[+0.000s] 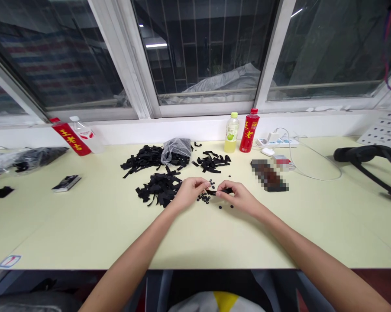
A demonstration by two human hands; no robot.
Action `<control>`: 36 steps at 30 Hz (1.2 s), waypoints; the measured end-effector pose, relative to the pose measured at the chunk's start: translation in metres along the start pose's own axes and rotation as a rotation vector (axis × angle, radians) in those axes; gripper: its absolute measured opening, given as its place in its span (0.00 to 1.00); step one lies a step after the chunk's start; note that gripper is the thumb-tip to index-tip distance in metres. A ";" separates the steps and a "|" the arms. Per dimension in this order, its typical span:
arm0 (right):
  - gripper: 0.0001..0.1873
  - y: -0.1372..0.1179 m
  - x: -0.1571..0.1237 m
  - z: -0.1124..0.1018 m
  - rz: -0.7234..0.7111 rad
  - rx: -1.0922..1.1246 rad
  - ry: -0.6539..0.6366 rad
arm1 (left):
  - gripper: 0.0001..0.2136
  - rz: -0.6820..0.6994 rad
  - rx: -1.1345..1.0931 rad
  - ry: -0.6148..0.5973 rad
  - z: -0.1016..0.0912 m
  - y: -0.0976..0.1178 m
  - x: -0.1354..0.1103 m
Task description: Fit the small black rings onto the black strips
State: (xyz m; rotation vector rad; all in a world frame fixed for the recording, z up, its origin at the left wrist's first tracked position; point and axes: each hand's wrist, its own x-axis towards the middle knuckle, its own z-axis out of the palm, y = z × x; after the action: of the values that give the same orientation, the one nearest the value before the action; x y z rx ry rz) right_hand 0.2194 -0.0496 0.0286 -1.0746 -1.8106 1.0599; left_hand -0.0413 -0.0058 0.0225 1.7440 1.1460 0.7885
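Head-worn view: the person's left hand [189,193] and right hand [238,198] are held close together above a pale yellow desk [85,229], forearms reaching in from the near edge. The fingers of both hands are pressed together in a pinch on a narrow black strip [218,191], which spans the short gap between them. The strip is held just above the desktop. Its exact contact points are partly hidden by the fingertips.

Small black rings [204,198] lie in a loose cluster directly below the left hand's fingers, with a few strays near the right hand. A heap of cut black strips [159,188] sits just beside the left hand. Two further heaps [143,159] [212,163] lie behind it, with a clear plastic bag [176,150] resting against the rear heap.

Along the window wall stand a green-capped bottle [231,133] and a red bottle [249,131], both upright. A clear bottle with a red label [72,138] lies on its side. A pixelated object [269,175] right of the hands cannot be identified.
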 end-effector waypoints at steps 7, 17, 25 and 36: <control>0.26 0.006 0.001 0.005 0.028 0.009 0.038 | 0.36 -0.020 -0.162 -0.123 0.022 0.002 -0.008; 0.30 0.014 0.006 0.002 0.058 0.035 0.043 | 0.34 0.009 -0.249 -0.113 0.034 0.001 -0.010; 0.32 0.013 0.007 -0.007 0.150 0.121 -0.004 | 0.31 0.004 -0.179 -0.101 0.026 0.003 -0.011; 0.35 0.008 0.007 -0.008 0.124 0.114 -0.022 | 0.24 0.001 -0.078 -0.140 0.029 0.012 -0.021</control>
State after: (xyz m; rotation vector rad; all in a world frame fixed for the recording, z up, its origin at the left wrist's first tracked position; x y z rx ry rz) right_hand 0.2264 -0.0383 0.0257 -1.1214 -1.6962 1.2383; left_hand -0.0200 -0.0364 0.0203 1.7067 1.0079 0.6909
